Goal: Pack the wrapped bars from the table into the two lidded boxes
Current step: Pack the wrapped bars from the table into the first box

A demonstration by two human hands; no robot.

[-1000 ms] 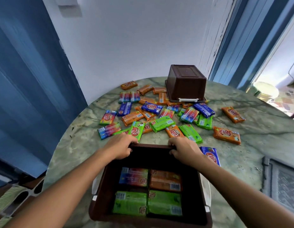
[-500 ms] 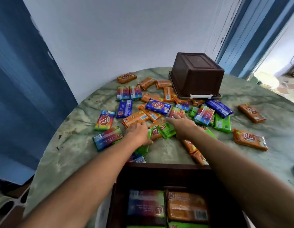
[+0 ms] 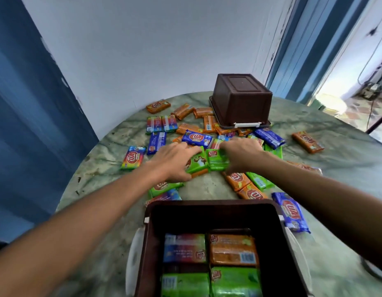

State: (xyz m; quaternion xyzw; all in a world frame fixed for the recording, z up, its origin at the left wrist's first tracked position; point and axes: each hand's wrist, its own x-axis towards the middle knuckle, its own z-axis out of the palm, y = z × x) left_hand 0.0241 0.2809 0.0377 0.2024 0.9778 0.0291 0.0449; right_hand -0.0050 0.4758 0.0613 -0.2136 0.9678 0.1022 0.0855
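Near box (image 3: 211, 207) holds four bars; far box (image 3: 241, 99) sits upside-down. Your left hand (image 3: 175, 159) and right hand (image 3: 241, 153) each clamp a green bar (image 3: 196, 161); dozens remain mid-table (image 3: 346, 168).

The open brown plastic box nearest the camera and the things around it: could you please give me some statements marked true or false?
1. The open brown plastic box holds wrapped bars. True.
2. The second brown plastic box stands upright and open. False: it is upside down.
3. The left hand and right hand are on green wrapped bars. True.
4. The green marble table holds only green bars. False: orange, blue and multicoloured too.
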